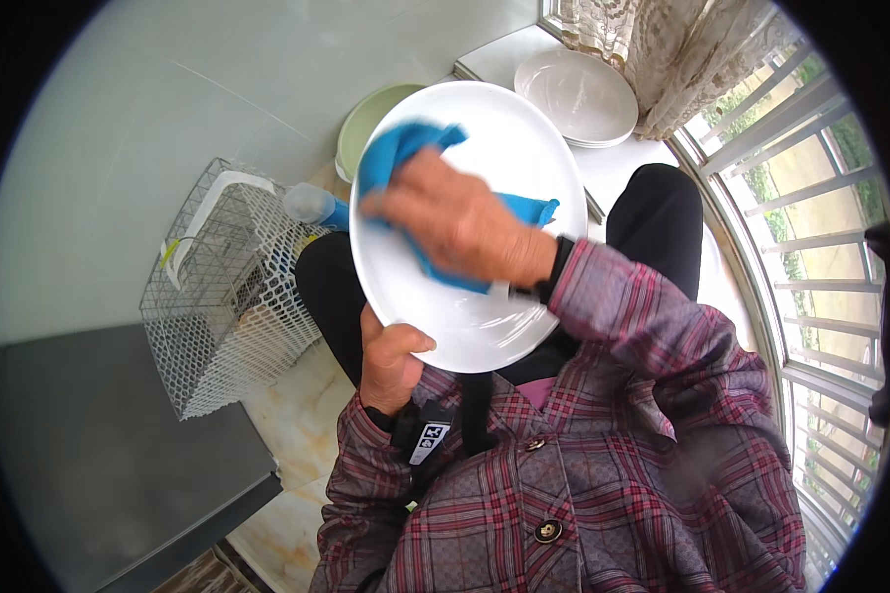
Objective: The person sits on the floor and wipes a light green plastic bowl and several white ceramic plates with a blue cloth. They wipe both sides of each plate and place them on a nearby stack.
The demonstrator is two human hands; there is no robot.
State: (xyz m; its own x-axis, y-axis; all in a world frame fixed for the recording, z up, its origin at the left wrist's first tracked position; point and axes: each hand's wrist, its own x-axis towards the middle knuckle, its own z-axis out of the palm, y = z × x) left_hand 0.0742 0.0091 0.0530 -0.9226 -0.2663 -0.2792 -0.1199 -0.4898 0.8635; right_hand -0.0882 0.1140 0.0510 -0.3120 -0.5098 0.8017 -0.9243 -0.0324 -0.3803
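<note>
A large white plate point(519, 156) is tilted up over my lap, its glossy inner face towards me. My left hand point(393, 359) grips its lower left rim, the thumb on the inner face and the fingers hidden behind. Pressed against the upper left of that face, my right hand point(460, 215) holds a blue cloth point(393, 148). Blur softens the fingers and part of the cloth. One end of the cloth spreads out to the right of the hand, and another part hangs below it.
Beyond the plate is a pale green basin point(371, 118), partly covered. White dishes point(578, 96) are stacked on a ledge point(497, 55) by the curtain point(675, 52) and barred window point(801, 222). To the left stand a wire cage point(215, 244), a blue-and-clear bottle point(319, 206) and a dark grey panel point(119, 452).
</note>
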